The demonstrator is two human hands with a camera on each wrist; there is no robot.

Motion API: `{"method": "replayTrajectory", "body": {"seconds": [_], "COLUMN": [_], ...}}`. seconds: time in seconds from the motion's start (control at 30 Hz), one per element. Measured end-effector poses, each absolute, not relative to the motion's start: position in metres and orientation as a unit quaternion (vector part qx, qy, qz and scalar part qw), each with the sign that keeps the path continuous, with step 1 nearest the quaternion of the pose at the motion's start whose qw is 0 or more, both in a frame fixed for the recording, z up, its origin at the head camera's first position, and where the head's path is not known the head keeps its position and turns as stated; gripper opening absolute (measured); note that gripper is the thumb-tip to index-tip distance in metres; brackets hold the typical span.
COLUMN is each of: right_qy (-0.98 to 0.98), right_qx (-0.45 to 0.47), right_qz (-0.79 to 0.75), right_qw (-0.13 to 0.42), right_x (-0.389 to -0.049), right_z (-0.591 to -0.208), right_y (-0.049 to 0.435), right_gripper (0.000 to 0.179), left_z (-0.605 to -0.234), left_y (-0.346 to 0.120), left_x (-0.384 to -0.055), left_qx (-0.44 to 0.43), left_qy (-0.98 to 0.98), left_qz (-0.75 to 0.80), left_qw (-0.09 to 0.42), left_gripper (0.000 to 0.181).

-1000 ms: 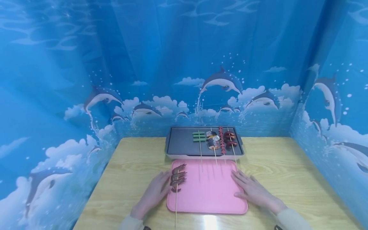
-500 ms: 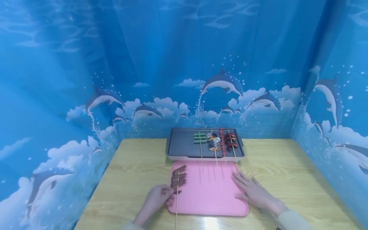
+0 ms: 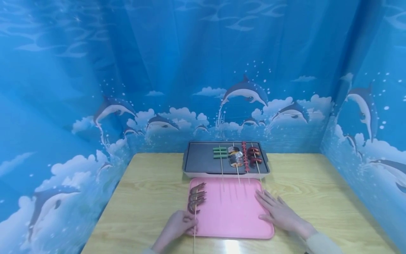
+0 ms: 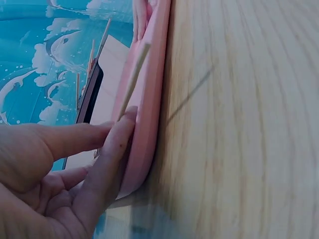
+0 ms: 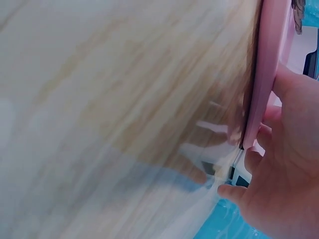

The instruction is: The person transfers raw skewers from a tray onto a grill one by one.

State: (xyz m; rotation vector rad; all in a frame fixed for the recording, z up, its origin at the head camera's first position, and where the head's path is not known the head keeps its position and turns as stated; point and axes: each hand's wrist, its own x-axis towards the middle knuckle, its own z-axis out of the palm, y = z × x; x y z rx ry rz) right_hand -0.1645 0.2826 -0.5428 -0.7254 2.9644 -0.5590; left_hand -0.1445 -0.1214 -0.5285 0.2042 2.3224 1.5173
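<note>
A skewer of several brown shrimp (image 3: 197, 200) lies along the left side of the pink tray (image 3: 233, 215), its bare stick pointing toward the near edge. My left hand (image 3: 178, 225) pinches that stick below the shrimp; in the left wrist view, the stick (image 4: 133, 82) rises from between thumb and finger. At the tray's right side rests my right hand (image 3: 280, 213), fingers extended over the rim. Seen from the right wrist, those fingers (image 5: 284, 79) lie against the pink tray wall (image 5: 269, 55).
Behind the tray stands a dark griddle (image 3: 200, 158) bearing a green vegetable skewer (image 3: 220, 153), a silvery fish-like skewer (image 3: 235, 158), a thin red skewer (image 3: 245, 157) and a dark red one (image 3: 254, 157). Their sticks overhang the tray. A blue dolphin curtain (image 3: 177, 70) surrounds the wooden table (image 3: 152, 180).
My left hand has moved from beside the shrimp down toward the near edge, its fingers closing on the skewer's stick. The right hand stays in place on the tray.
</note>
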Motion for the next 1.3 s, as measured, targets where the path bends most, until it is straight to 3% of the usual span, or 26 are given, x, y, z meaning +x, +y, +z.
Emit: {"method": "replayTrajectory", "body": {"seconds": [0.1,0.3,0.43,0.63,0.77,1.0,1.3], "right_qy": [0.957,0.953,0.951,0.959,0.956,0.945,0.953], "right_qx": [-0.224,-0.245,-0.253,-0.239,-0.25,-0.274,-0.252], "right_qz": [-0.18,-0.176,-0.175,-0.156,-0.156,-0.173,-0.166], "right_qw": [0.035,-0.009,-0.02,0.0,-0.018,-0.053,-0.01], "right_x": [-0.164,-0.164,-0.165,-0.164,-0.164,-0.163,-0.162], "right_z": [-0.541,-0.548,-0.551,-0.544,-0.544,-0.549,-0.545], "right_y": [0.281,0.282,0.283,0.283,0.284,0.285,0.285], "right_gripper": [0.073,0.07,0.069,0.072,0.072,0.068,0.07], "left_z": [-0.532,-0.532,-0.525,-0.51,-0.5,-0.482,-0.461], "left_y": [-0.12,-0.117,-0.117,-0.118,-0.118,-0.117,-0.108], "left_x": [-0.143,-0.138,-0.136,-0.132,-0.135,-0.156,-0.205], "left_qx": [0.07,0.075,0.076,0.08,0.08,0.091,0.042], "left_qy": [0.807,0.794,0.803,0.792,0.795,0.807,0.815], "left_qz": [0.557,0.581,0.575,0.59,0.587,0.573,0.57], "left_qw": [0.182,0.164,0.137,0.134,0.131,0.106,0.094], "left_gripper": [0.012,0.013,0.014,0.014,0.014,0.015,0.022]}}
